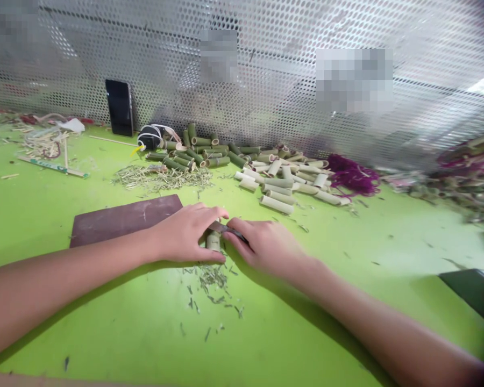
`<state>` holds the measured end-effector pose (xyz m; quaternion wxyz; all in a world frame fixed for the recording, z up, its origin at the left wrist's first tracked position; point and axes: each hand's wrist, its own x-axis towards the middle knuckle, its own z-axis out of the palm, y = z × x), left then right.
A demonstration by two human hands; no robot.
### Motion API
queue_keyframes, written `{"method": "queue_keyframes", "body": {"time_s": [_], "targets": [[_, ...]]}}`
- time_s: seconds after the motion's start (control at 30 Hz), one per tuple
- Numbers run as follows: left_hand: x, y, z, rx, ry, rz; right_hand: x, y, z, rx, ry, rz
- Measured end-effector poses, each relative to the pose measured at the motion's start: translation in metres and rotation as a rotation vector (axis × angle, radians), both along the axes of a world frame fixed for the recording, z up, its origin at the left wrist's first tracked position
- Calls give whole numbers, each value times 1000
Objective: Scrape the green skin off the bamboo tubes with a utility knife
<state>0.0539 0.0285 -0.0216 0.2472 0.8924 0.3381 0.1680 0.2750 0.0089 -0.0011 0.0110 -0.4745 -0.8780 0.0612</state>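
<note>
Pale green bamboo tube (pixel 213 241): short, held just above the lime-green tabletop (pixel 347 258), apparently kept from rolling.
Left hand (pixel 184 235): closed, curled around the tube.
Right hand (pixel 266 248): closed, gripping a narrow dark steel knife blade (pixel 227 230), set just beside the tube for control, I judge.

My counter (pixel 105 333) is lime green, flecked with dry green shavings. At twelve o'clock, green-skinned bamboo tubes (pixel 201 148) sit beside pale straw-coloured ones (pixel 278 185). At one o'clock lies a magenta fibre tangle (pixel 353 174). At eleven o'clock, a dark brown board (pixel 121 220) lies flat, and a silver screen (pixel 266 59) behind shows rows of punched dots.
</note>
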Motion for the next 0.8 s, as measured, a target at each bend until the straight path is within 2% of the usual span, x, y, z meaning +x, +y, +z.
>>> {"method": "queue_keyframes", "body": {"time_s": [0.17, 0.4, 0.57, 0.67, 0.8], "targets": [[2, 1, -1, 16, 20, 11, -6, -3, 3, 13, 22, 13], [3, 1, -3, 119, 74, -39, 0, 0, 3, -67, 64, 56], [3, 0, -5, 191, 80, -89, 5, 2, 7, -216, 152, 109], [2, -1, -4, 163, 65, -91, 12, 2, 7, -315, 188, 145], [1, -3, -1, 34, 56, -11, 17, 3, 1, -163, 119, 21]]}}
